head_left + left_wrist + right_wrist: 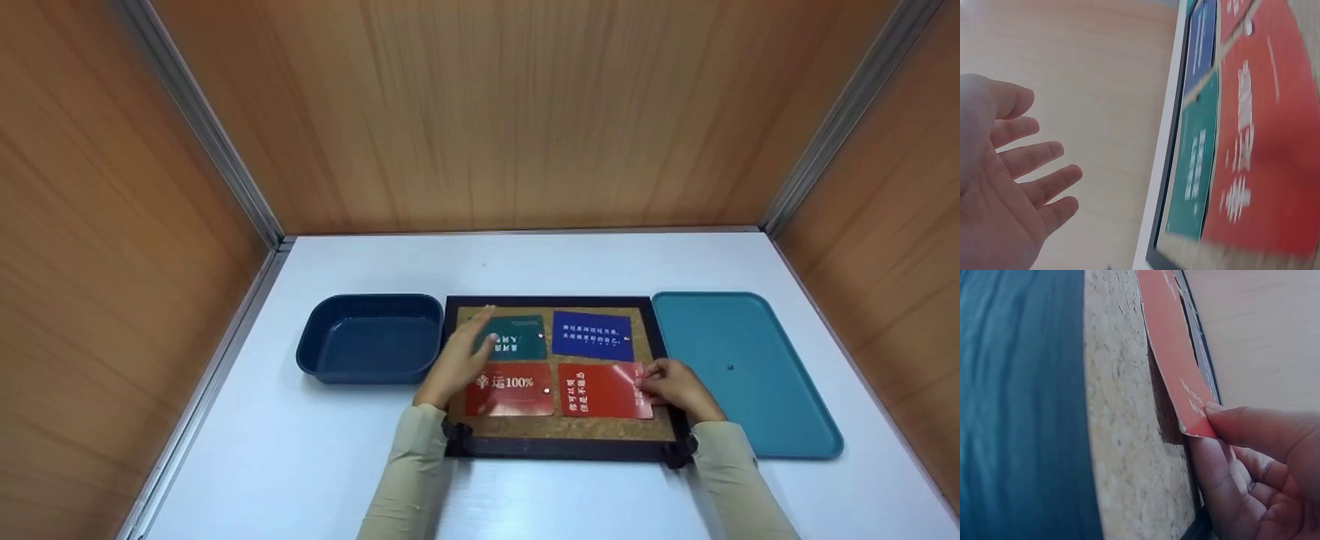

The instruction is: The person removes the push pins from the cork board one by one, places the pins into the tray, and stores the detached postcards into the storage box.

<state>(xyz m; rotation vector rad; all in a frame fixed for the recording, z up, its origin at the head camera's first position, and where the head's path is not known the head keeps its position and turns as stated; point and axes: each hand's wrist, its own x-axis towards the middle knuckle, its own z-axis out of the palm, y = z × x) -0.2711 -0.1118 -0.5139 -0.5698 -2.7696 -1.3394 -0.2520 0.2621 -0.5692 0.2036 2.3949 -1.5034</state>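
Note:
My right hand (pixel 675 386) pinches the right end of a red card (pixel 600 390) between thumb and fingers. In the right wrist view this card (pixel 1171 343) has its held end lifted, with a shadow on the cork beneath. My left hand (pixel 459 360) hovers with spread fingers over the left side of the corkboard (pixel 577 429), holding nothing. Below and beside it lie a green card (pixel 525 330) and a second red card (pixel 510 405) with a pin near its right edge. A pinned blue card (pixel 592 335) is at the upper right.
A dark blue deep tray (pixel 367 375) stands left of the board. To the right lies a flat teal tray (pixel 757 405) with one tiny item (pixel 730 367) on it. Black clamps (pixel 679 452) sit at the board's lower corners. Wooden panels (pixel 525 112) enclose the white table (pixel 247 450).

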